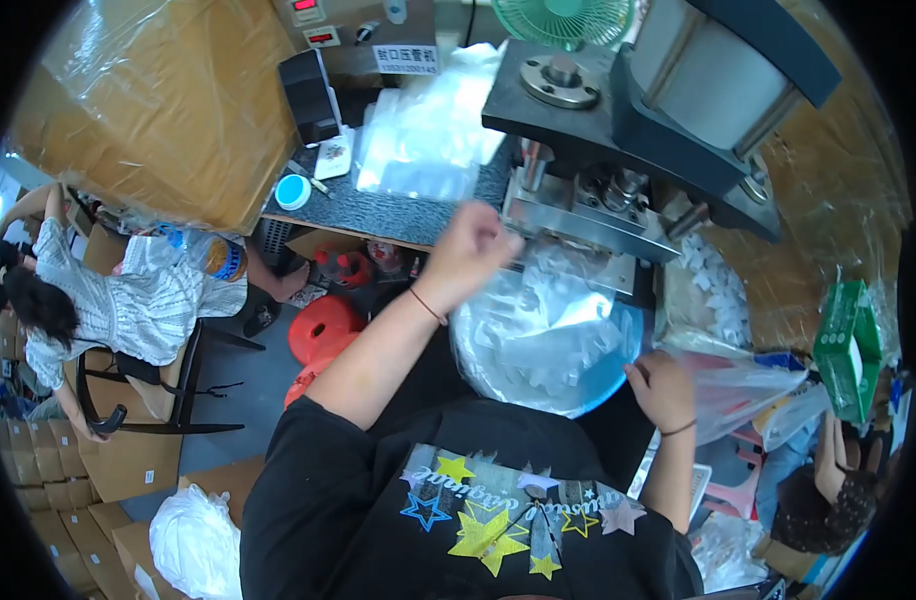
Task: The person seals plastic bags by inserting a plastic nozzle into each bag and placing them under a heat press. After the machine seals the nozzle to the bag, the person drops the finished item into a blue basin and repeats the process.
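the left hand is up at the front left edge of the press, its fingers bent in toward the palm and blurred, so i cannot tell whether they pinch something small or nothing. the right hand is just beside the right side of the basin, thumb out near the blue rim and set somewhat apart from the loosely bent fingers; nothing shows in its grasp, though the blur hides small things. the clear plastic lies heaped in the basin, in front of the press, between the two hands. a spread of flat bags rests on the counter beyond the left hand, and white scraps lie to the right of the press. the step in hand looks to be feeding or clearing at the press, with the left hand at the working edge and the right one near the heap; i judge this from where they stand only. the next move seems to call for a sure thumb-and-finger pinch on a single piece, since thin film slips and clings, and for fingertips kept well out from under the pressing head
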Motion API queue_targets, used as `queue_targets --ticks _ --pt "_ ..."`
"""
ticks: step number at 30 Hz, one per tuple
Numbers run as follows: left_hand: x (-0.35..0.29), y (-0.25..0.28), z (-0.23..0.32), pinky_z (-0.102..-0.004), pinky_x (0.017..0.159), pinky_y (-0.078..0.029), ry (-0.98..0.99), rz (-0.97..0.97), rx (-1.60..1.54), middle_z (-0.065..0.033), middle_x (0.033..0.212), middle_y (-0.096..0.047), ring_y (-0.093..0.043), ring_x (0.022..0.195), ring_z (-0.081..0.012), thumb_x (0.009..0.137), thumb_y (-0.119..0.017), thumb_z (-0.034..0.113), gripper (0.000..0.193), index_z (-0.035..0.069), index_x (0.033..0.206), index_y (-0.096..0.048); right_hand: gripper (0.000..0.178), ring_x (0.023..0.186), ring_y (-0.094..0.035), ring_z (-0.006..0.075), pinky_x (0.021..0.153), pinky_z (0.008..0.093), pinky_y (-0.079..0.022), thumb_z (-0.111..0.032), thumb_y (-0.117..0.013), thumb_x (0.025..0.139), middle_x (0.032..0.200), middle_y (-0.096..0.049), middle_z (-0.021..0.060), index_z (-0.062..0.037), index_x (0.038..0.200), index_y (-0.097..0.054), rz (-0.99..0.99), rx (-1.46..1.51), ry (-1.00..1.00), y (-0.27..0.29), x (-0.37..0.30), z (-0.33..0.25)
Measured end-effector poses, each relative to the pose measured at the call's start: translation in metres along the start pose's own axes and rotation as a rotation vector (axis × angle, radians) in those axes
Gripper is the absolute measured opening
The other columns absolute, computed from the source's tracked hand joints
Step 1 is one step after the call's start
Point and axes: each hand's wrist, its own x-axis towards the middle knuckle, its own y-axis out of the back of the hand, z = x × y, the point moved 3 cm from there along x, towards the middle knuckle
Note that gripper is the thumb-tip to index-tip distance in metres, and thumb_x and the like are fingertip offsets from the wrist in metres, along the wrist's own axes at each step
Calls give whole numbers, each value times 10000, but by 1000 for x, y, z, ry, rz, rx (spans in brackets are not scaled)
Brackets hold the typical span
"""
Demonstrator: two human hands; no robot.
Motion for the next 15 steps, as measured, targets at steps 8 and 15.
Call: queue_targets --ticks 8,15 --pt "-3 50 -2 -528 1107 -326 -526 183 1299 -210 1457 -447 -424 1353 -402 897 -645 386 578 148 1405 -504 649 1519 -96 314 1184 574 -163 -487 -466 936 1619 -195 188 -198 1513 -391 -170 -429 -215 -192 103 12" --pt "-36 55 10 -428 905 -472 -491 156 1130 -150 1149 -648 -605 1028 -341 817 -681 93 423 91 1235 -616 527 1264 -545 333 1057 391 -423 -463 -554 934 1355 -589 160 -119 1331 -603 -515 -83 -70 -162 61 2"
